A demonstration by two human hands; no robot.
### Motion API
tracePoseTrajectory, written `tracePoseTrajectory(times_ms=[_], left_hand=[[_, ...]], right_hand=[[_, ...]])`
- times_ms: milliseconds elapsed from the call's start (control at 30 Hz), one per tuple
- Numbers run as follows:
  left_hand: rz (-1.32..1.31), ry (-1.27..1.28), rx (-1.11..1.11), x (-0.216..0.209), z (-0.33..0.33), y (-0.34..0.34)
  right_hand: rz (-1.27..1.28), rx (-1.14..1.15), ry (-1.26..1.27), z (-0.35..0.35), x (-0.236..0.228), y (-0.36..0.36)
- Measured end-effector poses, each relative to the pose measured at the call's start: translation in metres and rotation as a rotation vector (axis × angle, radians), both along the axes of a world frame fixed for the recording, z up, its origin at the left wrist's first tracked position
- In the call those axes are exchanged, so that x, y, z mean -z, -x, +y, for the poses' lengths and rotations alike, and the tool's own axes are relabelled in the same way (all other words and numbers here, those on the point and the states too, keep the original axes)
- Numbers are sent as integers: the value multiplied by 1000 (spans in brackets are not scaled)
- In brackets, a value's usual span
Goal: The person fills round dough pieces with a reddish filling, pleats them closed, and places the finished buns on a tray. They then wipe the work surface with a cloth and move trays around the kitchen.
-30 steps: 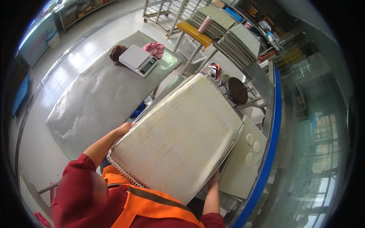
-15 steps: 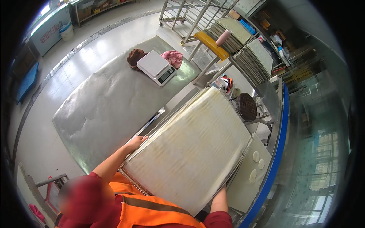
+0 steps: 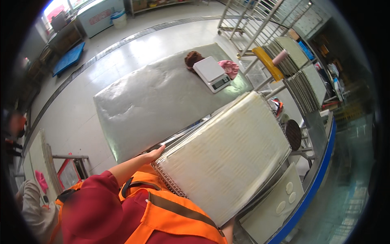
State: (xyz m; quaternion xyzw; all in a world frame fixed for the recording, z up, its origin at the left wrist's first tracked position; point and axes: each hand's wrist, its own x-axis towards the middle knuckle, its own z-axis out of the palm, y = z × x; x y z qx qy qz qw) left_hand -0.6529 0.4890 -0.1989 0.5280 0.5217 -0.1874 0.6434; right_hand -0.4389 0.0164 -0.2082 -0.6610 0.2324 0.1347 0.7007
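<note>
A stack of wire-edged trays (image 3: 227, 150), topped with a pale cream sheet, lies in front of my body. My left hand (image 3: 155, 154) is at the stack's left edge, fingers stretched out and apart from any grip that I can see. At the near right corner, my right hand (image 3: 228, 230) is mostly hidden by the stack and my clothing, so its fingers do not show. To the right of the stack, a pale board (image 3: 260, 219) carries three flat white rounds (image 3: 289, 188), which look like dough.
Beyond the stack stands a metal-topped table (image 3: 142, 105) with a white scale (image 3: 212, 73), a brown cloth (image 3: 192, 59) and a pink cloth (image 3: 230, 68). A blue-edged conveyor (image 3: 310, 183) runs along the right. A round stool (image 3: 293, 134) and tray stacks (image 3: 302, 89) stand farther right.
The view has turned, shifting most of the scene rightward. My left hand has come off the stack's edge and its fingers have straightened. A person now shows at the far left.
</note>
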Motion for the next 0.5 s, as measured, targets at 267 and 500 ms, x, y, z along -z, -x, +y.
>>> tracePoseTrajectory(times_ms=[267,500], left_hand=[[29,24,38,8,-9,7],[-246,380,-38,19,-6,23]], right_hand=[[-2,73,292,-19,-8,46],[-91,105,568,28,-16,47]])
